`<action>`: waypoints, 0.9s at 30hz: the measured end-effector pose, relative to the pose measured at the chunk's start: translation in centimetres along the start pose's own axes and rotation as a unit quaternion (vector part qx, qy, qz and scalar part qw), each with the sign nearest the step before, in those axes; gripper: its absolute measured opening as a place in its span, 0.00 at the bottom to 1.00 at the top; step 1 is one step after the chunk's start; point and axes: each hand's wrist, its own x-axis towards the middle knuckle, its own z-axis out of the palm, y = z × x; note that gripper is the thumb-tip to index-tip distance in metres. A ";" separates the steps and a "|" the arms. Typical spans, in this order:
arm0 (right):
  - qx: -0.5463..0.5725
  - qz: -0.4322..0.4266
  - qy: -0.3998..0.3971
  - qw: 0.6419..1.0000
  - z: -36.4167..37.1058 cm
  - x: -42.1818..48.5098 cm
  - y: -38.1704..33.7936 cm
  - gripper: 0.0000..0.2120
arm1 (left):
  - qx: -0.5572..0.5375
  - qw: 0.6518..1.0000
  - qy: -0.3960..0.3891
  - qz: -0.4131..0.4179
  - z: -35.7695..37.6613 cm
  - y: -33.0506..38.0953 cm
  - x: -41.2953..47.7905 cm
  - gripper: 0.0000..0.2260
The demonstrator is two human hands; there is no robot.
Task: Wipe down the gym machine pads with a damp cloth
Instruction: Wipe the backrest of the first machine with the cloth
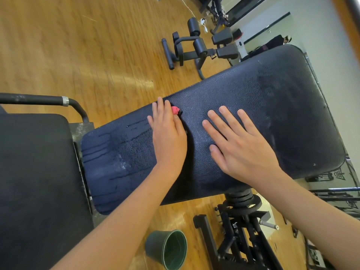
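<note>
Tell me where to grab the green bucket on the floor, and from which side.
Take the green bucket by its rim, from above. Its open mouth faces up toward the camera, no handle shows, and the wall tapers toward the base, so a side grip would likely slip. The right hand, flat on the pad, is free.

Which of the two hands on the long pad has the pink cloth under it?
The left hand: the pink cloth peeks out beside its fingers. The right hand lies flat on the bare long pad.
</note>
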 end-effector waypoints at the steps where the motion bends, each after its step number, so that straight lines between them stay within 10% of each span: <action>1: 0.000 0.000 0.000 1.000 0.0 0.0 0.0 0.28 | 0.000 1.000 -0.002 0.000 0.0 -0.1 -0.3 0.21; 27: 0.000 0.003 0.000 1.000 0.0 0.1 -0.1 0.28 | 0.031 0.998 -0.042 0.039 -0.3 -2.2 -4.5 0.22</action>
